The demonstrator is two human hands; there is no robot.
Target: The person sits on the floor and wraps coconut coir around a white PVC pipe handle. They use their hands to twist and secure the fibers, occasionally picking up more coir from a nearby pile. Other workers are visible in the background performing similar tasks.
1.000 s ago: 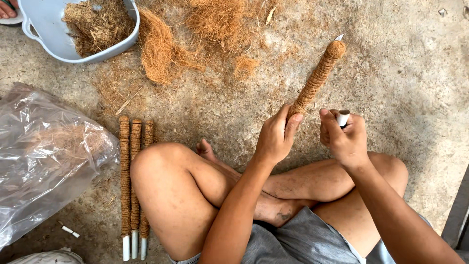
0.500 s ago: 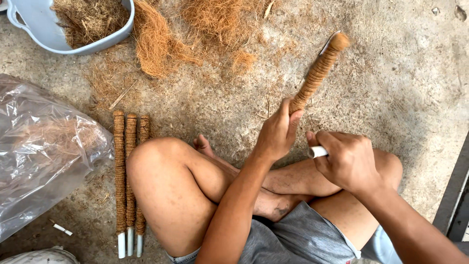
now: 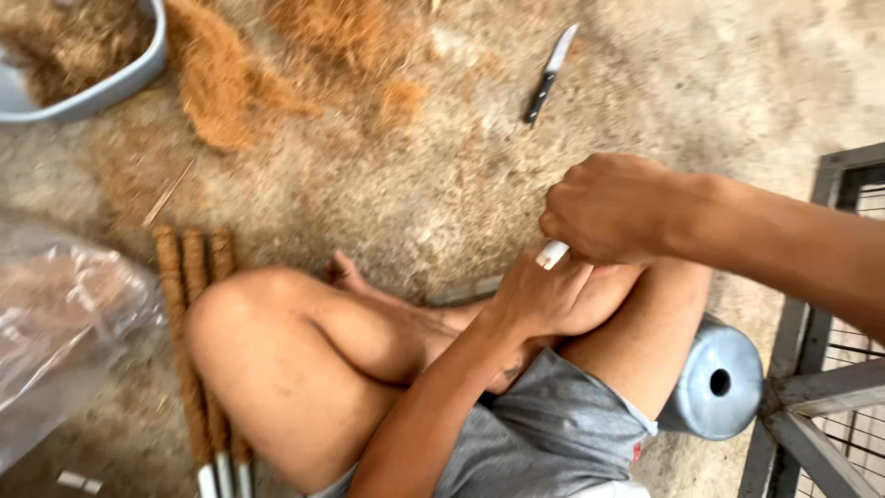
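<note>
My right hand is closed in a fist over my knee, and the white end of a thin pipe sticks out below it. My left hand lies just under it, fingers curled on my folded right leg. What the left hand grips, if anything, is hidden. The rest of the pipe is out of sight behind the hands. Three coir-wrapped poles with white ends lie side by side on the floor, left of my left knee.
A black-handled knife lies on the concrete floor ahead. Loose coir fibre is piled beside a grey basin at top left. A clear plastic bag lies left. A blue-grey cylinder and a metal frame are on the right.
The coir-wrapped pole that rose from my left hand is out of view. My right hand has come up over the left hand. The view has shifted right, showing the knife, the cylinder and the frame.
</note>
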